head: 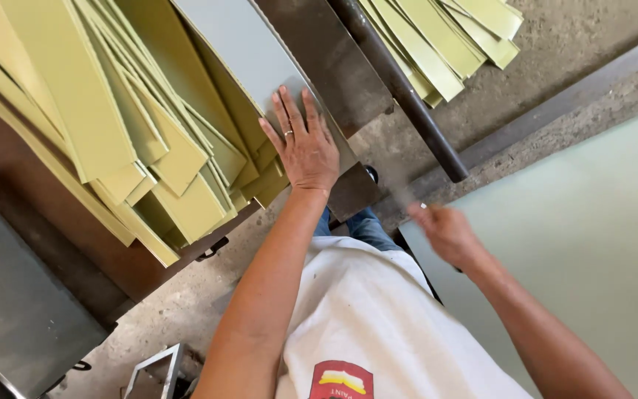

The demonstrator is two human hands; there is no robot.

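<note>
Pressing my left hand [306, 148] flat, fingers spread, on a smooth grey sheet [260, 66]; my blurred right hand [444, 233], grip unclear, hovers above rough concrete floor [555, 44].

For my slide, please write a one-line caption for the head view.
Left hand flat on a pale grey sheet beside fanned yellow-green strips; blurred right hand by a large pale green panel.

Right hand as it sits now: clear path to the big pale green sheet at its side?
Probably yes. The right hand hangs blurred right at the corner of the pale green sheet, with nothing between them. The left hand lies flat on the grey sheet, out of the way.
</note>
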